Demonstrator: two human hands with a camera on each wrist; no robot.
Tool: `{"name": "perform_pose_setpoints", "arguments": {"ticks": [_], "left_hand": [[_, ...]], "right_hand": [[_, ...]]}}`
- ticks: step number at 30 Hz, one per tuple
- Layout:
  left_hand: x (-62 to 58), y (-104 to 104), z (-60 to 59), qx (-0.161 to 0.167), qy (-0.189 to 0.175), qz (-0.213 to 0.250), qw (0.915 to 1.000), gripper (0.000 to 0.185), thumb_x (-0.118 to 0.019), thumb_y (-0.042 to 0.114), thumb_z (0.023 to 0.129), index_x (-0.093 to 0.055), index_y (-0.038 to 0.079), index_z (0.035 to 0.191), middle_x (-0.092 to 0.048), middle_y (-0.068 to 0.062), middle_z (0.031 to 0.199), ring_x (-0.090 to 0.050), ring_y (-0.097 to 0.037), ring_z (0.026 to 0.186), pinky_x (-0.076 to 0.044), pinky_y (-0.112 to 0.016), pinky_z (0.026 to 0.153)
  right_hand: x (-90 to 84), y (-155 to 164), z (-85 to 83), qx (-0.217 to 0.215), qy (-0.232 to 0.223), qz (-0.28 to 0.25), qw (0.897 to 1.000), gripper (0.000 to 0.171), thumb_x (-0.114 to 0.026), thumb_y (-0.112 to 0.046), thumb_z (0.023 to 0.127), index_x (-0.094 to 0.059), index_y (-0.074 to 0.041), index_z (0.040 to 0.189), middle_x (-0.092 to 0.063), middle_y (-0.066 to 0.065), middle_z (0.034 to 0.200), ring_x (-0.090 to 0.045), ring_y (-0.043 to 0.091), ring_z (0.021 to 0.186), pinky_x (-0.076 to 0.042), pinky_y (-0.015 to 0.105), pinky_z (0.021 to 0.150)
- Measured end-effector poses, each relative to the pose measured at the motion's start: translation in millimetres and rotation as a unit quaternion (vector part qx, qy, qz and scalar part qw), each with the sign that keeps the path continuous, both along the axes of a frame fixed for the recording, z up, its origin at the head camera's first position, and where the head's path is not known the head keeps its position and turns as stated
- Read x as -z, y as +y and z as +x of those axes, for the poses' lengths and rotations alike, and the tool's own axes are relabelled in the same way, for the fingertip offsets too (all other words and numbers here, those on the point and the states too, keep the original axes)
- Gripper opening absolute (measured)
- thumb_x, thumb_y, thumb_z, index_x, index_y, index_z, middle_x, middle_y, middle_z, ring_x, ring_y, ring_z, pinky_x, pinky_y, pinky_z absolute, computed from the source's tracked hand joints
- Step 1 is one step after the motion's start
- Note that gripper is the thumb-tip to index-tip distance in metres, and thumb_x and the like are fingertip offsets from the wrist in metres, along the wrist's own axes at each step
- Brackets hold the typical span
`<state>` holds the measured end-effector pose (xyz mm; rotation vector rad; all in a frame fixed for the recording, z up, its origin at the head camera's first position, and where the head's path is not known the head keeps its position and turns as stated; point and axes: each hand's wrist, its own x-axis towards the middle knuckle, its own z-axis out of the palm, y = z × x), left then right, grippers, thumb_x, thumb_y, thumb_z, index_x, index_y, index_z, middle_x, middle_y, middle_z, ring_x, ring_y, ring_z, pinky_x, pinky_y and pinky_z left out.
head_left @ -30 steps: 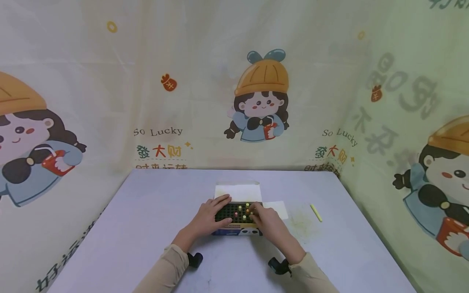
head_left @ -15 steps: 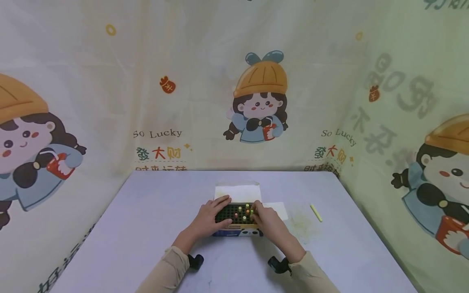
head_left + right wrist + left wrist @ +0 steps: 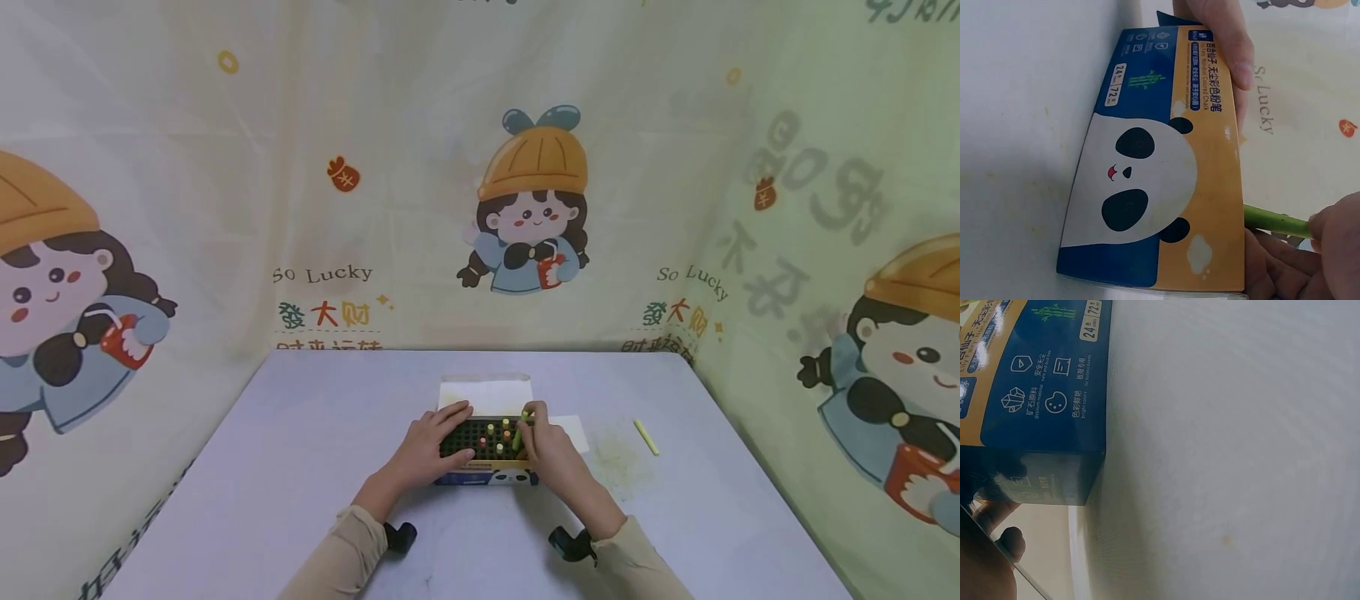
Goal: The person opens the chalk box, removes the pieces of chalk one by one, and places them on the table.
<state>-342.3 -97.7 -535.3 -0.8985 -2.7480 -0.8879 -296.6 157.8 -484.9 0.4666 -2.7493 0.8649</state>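
L hand (image 3: 431,440) grips blue-yellow panda chalk box (image 3: 486,450) mid-tabletop; R hand (image 3: 546,446) pinches green chalk stick (image 3: 519,428) w/ fingertips. Pull straight up, box steadied, avoid snapping.

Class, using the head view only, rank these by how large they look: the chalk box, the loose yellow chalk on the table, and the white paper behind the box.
1. chalk box
2. white paper, close to the box in looks, so unsure
3. loose yellow chalk, clearly smallest
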Motion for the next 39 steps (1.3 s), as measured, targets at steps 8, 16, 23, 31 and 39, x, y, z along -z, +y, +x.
{"name": "perform_pose_setpoints", "arguments": {"ticks": [8,16,23,31,39], "left_hand": [[0.5,0,-0.1,0.002,0.005,0.001,1.0,0.075,-0.063,0.056,0.098,-0.038,0.026,0.162,-0.031,0.005,0.169,-0.044,-0.037,0.139,-0.036,-0.065,0.102],[-1.0,-1,-0.2,-0.002,0.006,-0.002,1.0,0.074,-0.062,0.056,0.099,-0.038,0.026,0.163,-0.032,0.005,0.169,-0.044,-0.037,0.14,-0.036,-0.065,0.104],[0.3,0,-1.0,-0.001,-0.002,-0.001,1.0,0.075,-0.062,0.057,0.099,-0.037,0.027,0.163,-0.03,0.006,0.169,-0.043,-0.036,0.141,-0.035,-0.065,0.104],[4.3,0,-1.8,-0.004,-0.003,-0.008,1.0,0.076,-0.061,0.059,0.099,-0.036,0.028,0.163,-0.029,0.007,0.17,-0.042,-0.037,0.142,-0.034,-0.067,0.106],[1.2,0,-1.1,-0.004,-0.013,-0.005,0.9999,0.076,-0.061,0.059,0.099,-0.035,0.029,0.164,-0.028,0.007,0.17,-0.04,-0.037,0.144,-0.032,-0.068,0.108]], "right_hand": [[3.4,8,-1.8,0.005,-0.018,-0.1,0.995,0.028,-0.036,-0.018,0.115,-0.035,-0.005,0.14,-0.068,0.001,0.072,-0.058,0.007,0.051,-0.046,0.024,0.047],[15.2,18,-4.3,-0.002,-0.042,-0.254,0.966,0.032,-0.036,-0.015,0.115,-0.033,-0.013,0.146,-0.074,0.015,0.097,-0.075,0.015,0.071,-0.059,0.026,0.063],[19.5,23,-6.1,0.017,-0.06,-0.325,0.944,0.051,-0.051,-0.009,0.109,-0.029,-0.018,0.154,-0.069,0.023,0.11,-0.077,0.027,0.077,-0.062,0.032,0.067],[20.3,34,-4.9,0.042,-0.066,-0.323,0.943,0.065,-0.06,-0.004,0.102,-0.031,-0.02,0.158,-0.058,0.023,0.119,-0.077,0.026,0.078,-0.062,0.034,0.069],[24.4,46,-11.2,0.065,-0.073,-0.325,0.941,0.076,-0.065,-0.001,0.096,-0.033,-0.025,0.161,-0.059,0.02,0.116,-0.075,0.018,0.078,-0.062,0.034,0.069]]}}
